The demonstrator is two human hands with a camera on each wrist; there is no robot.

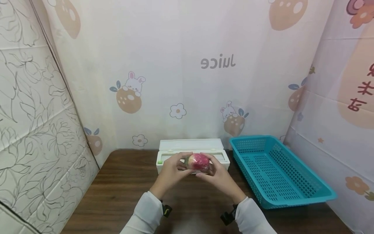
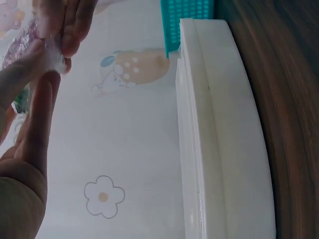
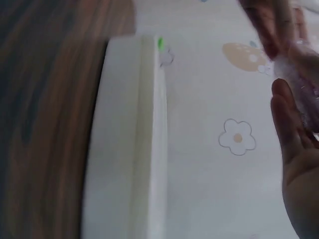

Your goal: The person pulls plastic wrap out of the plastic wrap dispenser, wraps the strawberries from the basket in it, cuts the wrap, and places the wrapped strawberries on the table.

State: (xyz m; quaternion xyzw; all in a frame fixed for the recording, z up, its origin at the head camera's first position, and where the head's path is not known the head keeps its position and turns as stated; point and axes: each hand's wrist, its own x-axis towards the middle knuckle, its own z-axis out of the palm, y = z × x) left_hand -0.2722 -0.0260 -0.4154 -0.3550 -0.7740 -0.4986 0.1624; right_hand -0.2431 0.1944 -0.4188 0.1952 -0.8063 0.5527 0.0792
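A red and yellow fruit with a green end sits in shiny clear plastic film, held up between both hands in front of a white box. My left hand grips its green end, thumb below and fingers above. At the other end, my right hand holds the fruit with curled fingers. Loose film bunches between the fingertips in the left wrist view. In the right wrist view the wrapped fruit is partly hidden by the fingers. Behind the hands, the long white box, likely a cling film dispenser, has its lid raised.
A turquoise plastic basket stands on the right of the dark wooden table. Near the box's left end is a small green piece. Printed curtains close off the back and sides.
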